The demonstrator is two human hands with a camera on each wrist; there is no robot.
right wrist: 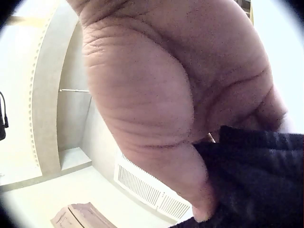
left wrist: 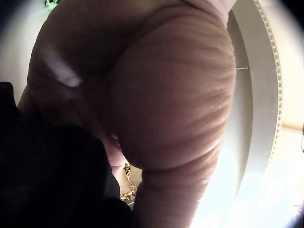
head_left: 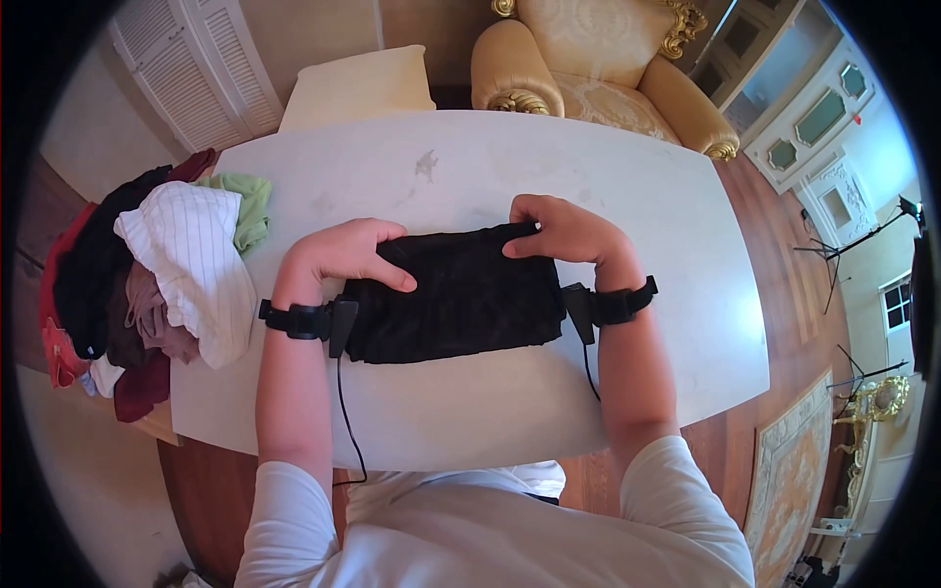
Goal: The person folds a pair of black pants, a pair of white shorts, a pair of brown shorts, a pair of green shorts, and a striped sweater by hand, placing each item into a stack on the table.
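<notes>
Lying between two bare hands, one black cloth [head_left: 456,304] spreads over the middle of one pale table [head_left: 676,245], soft and matte, folded into a rough rectangle with slightly uneven edges; whether its whole underside touches the tabletop cannot be told; the left hand [head_left: 348,257] grasps its far left corner, thumb lying over the fabric; the right hand [head_left: 567,230] pinches its far right corner between thumb and fingers; two black wristbands [head_left: 294,320], one per forearm, each carry a small dark device and a thin cable; the table has a smooth, faintly glossy top with curved edges and one grey blotch toward the far side; at its left end is one rumpled heap of garments, overlapping too much to count, among them one white striped garment [head_left: 191,255] and one light green garment [head_left: 250,208], with black, brownish and red fabric around them; beyond the far edge are one gold armchair [head_left: 598,73] with carved, gilded trim and one boxy cream-covered stand [head_left: 358,83].
</notes>
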